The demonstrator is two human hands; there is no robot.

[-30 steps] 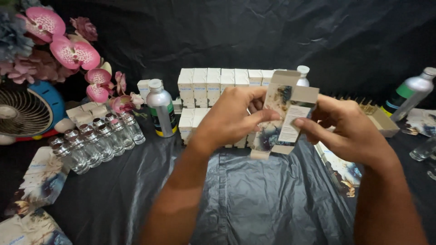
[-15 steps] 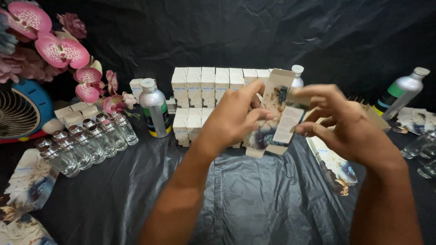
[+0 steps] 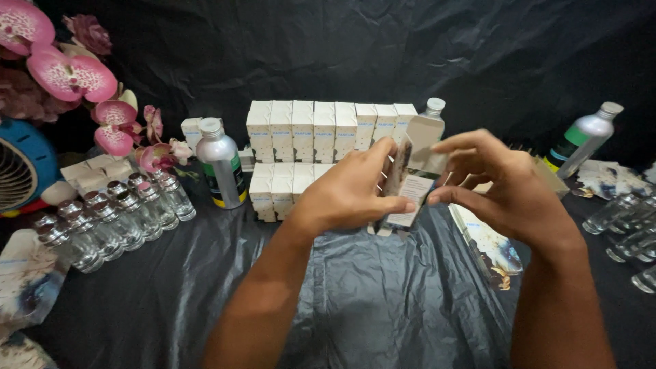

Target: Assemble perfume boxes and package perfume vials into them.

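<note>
A small cardboard carton (image 3: 412, 179) is held upright between two bare hands above a table covered in black plastic sheeting (image 3: 355, 294). The left hand (image 3: 345, 195) is closed around the carton's left side, thumb pressed to its front, while the right hand (image 3: 502, 188) is clamped on the right edge with the fingers curled over the top, where a flap is seen standing open. The carton appears to be in the middle of being folded into shape; the next move would seem to call for the top flap to be bent down and tucked in, with the body kept square by the left hand. Behind the hands, finished white boxes (image 3: 328, 130) are stacked in two rows: eight can be counted in the upper row, at least four in the lower, the rest hidden by the hands. Three silver metal bottles are seen: one (image 3: 222, 164) to the left of the stack, one (image 3: 432, 109) just behind the carton, one (image 3: 584, 140) leaning far right. About eight small glass vials (image 3: 113, 215) with silver caps are lined up at left, and more glass vials (image 3: 625, 222), roughly four, lie at the right edge. Flat unfolded cartons (image 3: 488, 242) rest beneath the right hand. Pink artificial flowers (image 3: 72, 75) and a blue fan (image 3: 20, 171) are placed at far left.
</note>
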